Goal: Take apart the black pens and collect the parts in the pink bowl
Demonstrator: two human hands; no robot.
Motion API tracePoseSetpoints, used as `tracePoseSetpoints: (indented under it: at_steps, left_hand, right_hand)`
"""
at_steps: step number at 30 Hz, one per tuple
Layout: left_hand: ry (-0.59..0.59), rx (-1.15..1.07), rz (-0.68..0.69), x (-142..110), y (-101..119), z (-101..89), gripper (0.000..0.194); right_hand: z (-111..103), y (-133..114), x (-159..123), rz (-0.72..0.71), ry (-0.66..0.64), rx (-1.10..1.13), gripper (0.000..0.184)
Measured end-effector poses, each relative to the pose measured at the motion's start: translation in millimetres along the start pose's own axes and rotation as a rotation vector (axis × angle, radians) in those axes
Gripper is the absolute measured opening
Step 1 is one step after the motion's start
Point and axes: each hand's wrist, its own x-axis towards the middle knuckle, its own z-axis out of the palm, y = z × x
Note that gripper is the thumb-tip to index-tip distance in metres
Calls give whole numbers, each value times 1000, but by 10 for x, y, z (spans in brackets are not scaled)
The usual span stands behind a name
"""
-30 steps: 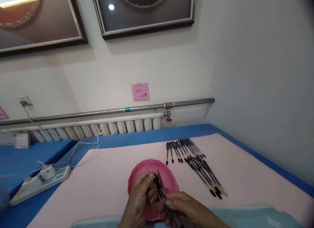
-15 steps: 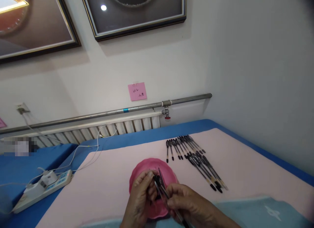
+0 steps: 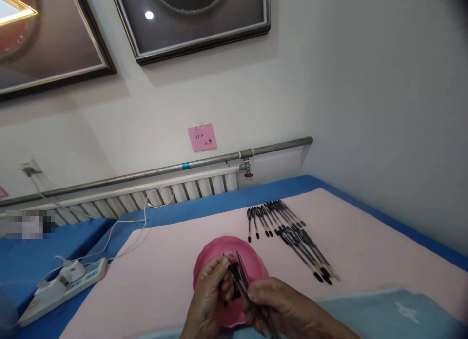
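Over the pink scalloped dish (image 3: 210,246), my left hand (image 3: 210,292) is closed, thumb and fingertips pinching the black end of a pen (image 3: 241,283). My right hand (image 3: 278,297) is closed round the clear barrel of that pen, lower down and nearer to me. The pen slants from the upper left toward the lower right. More slim dark pieces show in the dish behind the fingers, partly hidden, so their kind is unclear. To the right, several black-capped pens (image 3: 307,254) lie in two overlapping rows.
A pale pink sheet (image 3: 153,275) covers the blue table (image 3: 303,183). A light blue cloth (image 3: 365,310) lies along the near edge. At left is a power strip (image 3: 73,290) with plugs and white cables. A radiator (image 3: 190,189) and pipe (image 3: 157,172) run along the wall.
My right hand has shifted slightly along the pen, its fingers now bunched closer round the barrel. My left hand keeps its pinch. The rows of pens are unchanged; the view has tilted a little.
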Motion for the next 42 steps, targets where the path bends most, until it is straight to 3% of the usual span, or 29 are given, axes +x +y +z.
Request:
tracePoseSetpoints:
  at_steps: [4,9,15,19,22,26,28,37,42]
  left_hand:
    - [41,40,23,2,-11,7,32]
    - [181,76,126,14,70,-19,39]
    - [310,342,153,30,268,-198,45]
    - [256,488,88,37,262,-229,37]
    - [145,428,41,6,180,-137,38]
    - [-40,281,-189,-59,59,8,39]
    - [-73,233,-235,-80,28,45,43]
    - [11,123,-77,-44,16,23,36]
    - [171,57,99,21,270,-161,42]
  right_hand:
    - [-15,-24,-10,-38,170,-132,20]
    - [-2,-53,-27,-9,307,-410,13]
    - [-101,-107,-5,-5,334,-474,12]
    - [-143,-140,-10,-18,355,-367,11]
    - [-101,-121,-23,-3,341,-355,10]
    - [-38,-58,-35,-7,235,-348,12]
    - [-19,-42,-42,9,185,-342,14]
    - [37,-129,-57,-48,185,-359,9]
    - [42,-225,-163,57,184,-529,5]
